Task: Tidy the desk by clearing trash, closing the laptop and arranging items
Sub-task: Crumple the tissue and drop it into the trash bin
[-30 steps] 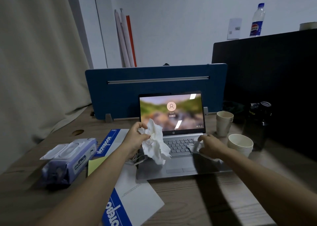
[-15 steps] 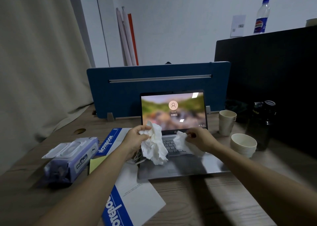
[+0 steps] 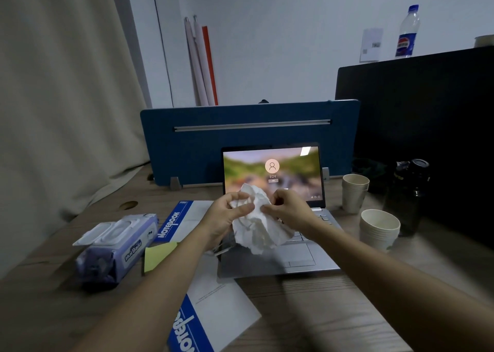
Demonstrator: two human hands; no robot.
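Both hands have come together since half a second ago: the right hand (image 3: 290, 212), which then held a small tissue piece apart over the keyboard, now meets the left hand (image 3: 223, 218) at one crumpled white tissue (image 3: 258, 230). Each hand is closed on this tissue, the left from the left side and the right from the right side, with the fingers pinching the upper part. The tissue hangs in the air above the keyboard of the laptop (image 3: 275, 255), and its lower part reaches down toward the touchpad without clearly touching it.

The laptop stands open on the wooden counter (image 3: 307, 311), and its screen shows a login picture. Left of the laptop lie a notebook (image 3: 176, 222) with a blue edge, a yellow sticky note (image 3: 157, 255) and a pack of wet wipes (image 3: 115, 250) with the lid open. A second blue and white notebook (image 3: 213, 317) lies nearer to the camera. Right of the laptop stand two stacks of paper cups (image 3: 379, 231) and, just beside them, a dark bottle (image 3: 409, 191).
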